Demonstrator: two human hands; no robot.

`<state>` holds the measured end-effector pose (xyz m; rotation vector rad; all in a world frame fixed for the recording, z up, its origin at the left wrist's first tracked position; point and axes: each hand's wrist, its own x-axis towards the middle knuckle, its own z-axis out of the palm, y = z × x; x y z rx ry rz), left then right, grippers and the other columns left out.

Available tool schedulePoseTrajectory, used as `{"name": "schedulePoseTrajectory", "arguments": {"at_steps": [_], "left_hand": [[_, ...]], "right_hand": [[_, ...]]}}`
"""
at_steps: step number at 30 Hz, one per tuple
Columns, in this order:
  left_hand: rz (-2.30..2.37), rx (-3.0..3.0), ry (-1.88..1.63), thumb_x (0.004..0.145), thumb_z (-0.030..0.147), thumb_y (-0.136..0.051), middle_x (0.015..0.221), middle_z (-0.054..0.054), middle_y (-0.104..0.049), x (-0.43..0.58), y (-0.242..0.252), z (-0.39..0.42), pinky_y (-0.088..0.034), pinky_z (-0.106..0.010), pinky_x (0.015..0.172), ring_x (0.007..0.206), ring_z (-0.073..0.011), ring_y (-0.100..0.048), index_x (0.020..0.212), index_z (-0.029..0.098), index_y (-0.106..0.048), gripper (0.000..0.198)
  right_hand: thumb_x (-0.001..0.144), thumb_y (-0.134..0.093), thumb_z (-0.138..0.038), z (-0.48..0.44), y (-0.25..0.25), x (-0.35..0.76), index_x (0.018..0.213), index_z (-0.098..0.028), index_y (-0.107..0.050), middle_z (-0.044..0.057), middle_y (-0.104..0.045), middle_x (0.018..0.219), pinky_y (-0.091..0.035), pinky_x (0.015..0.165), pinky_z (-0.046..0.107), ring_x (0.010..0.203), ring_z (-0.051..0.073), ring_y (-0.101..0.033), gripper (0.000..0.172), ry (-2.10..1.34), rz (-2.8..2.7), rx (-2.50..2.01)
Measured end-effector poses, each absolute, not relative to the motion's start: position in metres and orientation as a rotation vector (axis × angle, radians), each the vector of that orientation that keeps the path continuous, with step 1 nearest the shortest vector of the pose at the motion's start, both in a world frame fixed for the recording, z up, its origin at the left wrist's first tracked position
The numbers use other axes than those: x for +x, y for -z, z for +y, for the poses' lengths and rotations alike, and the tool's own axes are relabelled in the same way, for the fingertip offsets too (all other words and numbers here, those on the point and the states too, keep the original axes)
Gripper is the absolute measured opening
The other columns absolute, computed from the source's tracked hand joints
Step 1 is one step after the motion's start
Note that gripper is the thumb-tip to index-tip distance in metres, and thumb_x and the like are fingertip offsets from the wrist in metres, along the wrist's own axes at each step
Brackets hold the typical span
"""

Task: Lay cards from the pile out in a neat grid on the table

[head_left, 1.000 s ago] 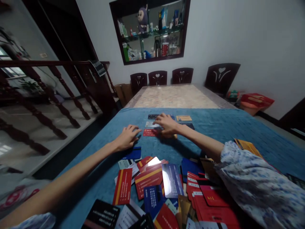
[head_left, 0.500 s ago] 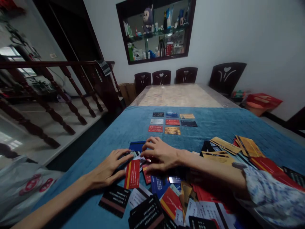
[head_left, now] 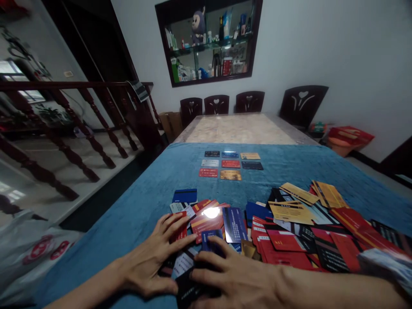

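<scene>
My left hand (head_left: 157,253) lies with fingers spread over a red card (head_left: 179,231) and other cards at the near left of a loose heap. My right hand (head_left: 231,274) reaches in from the right, fingers apart, over a black card (head_left: 185,285) and a small blue card (head_left: 210,240). Both hands rest on the cards without gripping one. Between and beyond them lie a shiny red card (head_left: 206,223), a dark blue card (head_left: 234,225) and a blue striped card (head_left: 185,196). My right hand and forearm hide the near part of the heap.
More red, black and gold cards (head_left: 291,211) spread to the right. Several cards stand in rows farther off, with a gold card (head_left: 230,175) in the nearest row. A blue cloth (head_left: 138,214) covers the near table. A white plastic bag (head_left: 38,253) sits at left.
My right hand has moved back toward me, uncovering the shiny red and dark blue cards. My left hand has slid slightly nearer and to the right, now over the red card.
</scene>
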<state>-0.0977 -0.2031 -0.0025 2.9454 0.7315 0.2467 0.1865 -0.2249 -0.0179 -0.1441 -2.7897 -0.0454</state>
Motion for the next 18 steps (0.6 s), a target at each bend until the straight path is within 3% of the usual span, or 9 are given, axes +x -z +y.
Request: {"name": "schedulePoseTrajectory", "arguments": {"at_steps": [6,9,12,16,18], "left_hand": [[0.767,2.992,-0.202,0.090,0.055,-0.054,0.156,-0.014,-0.033,-0.057,0.005,-0.174,-0.033,-0.056,0.106,0.133,-0.0371,-0.037,0.155,0.033,-0.022,0.076],[0.762,2.987,-0.251,0.095,0.045,-0.050,0.149,-0.015,-0.041,-0.036,0.007,-0.161,-0.037,-0.052,0.102,0.128,-0.0337,-0.042,0.154,0.028,-0.026,0.066],[0.791,2.998,-0.298,0.099,0.038,-0.042,0.140,-0.017,-0.049,-0.018,0.009,-0.151,-0.039,-0.049,0.098,0.124,-0.0310,-0.046,0.150,0.021,-0.032,0.055],[0.838,3.109,-0.527,0.099,0.028,-0.037,0.129,-0.018,-0.057,-0.007,0.006,-0.152,-0.038,-0.052,0.097,0.119,-0.0317,-0.050,0.133,0.016,-0.050,0.038],[0.604,3.191,-0.615,0.096,0.027,-0.042,0.129,-0.018,-0.059,-0.003,0.001,-0.160,-0.036,-0.054,0.100,0.120,-0.0329,-0.050,0.128,0.016,-0.054,0.037]], "right_hand": [[0.083,-0.056,-0.066,-0.193,0.004,0.219,0.132,-0.024,-0.057,0.013,-0.059,0.127,-0.025,0.108,0.060,0.127,0.034,-0.042,0.064,-0.074,-2.827,-0.260],[0.089,-0.049,-0.063,-0.169,0.002,0.235,0.127,-0.021,-0.058,0.016,-0.058,0.127,-0.023,0.108,0.060,0.126,0.033,-0.043,0.057,0.011,-2.832,-0.317],[0.094,-0.044,-0.056,-0.145,0.001,0.250,0.119,-0.016,-0.060,0.018,-0.060,0.124,-0.030,0.105,0.053,0.121,0.031,-0.046,0.050,0.099,-2.877,-0.274],[0.099,-0.039,-0.047,-0.122,-0.001,0.268,0.120,-0.015,-0.059,0.016,-0.062,0.122,-0.035,0.101,0.045,0.115,0.026,-0.051,0.043,0.196,-2.894,-0.236],[0.100,-0.039,-0.046,-0.117,0.001,0.275,0.120,-0.016,-0.060,0.015,-0.063,0.121,-0.037,0.098,0.043,0.113,0.025,-0.052,0.041,0.201,-2.881,-0.282]]}}
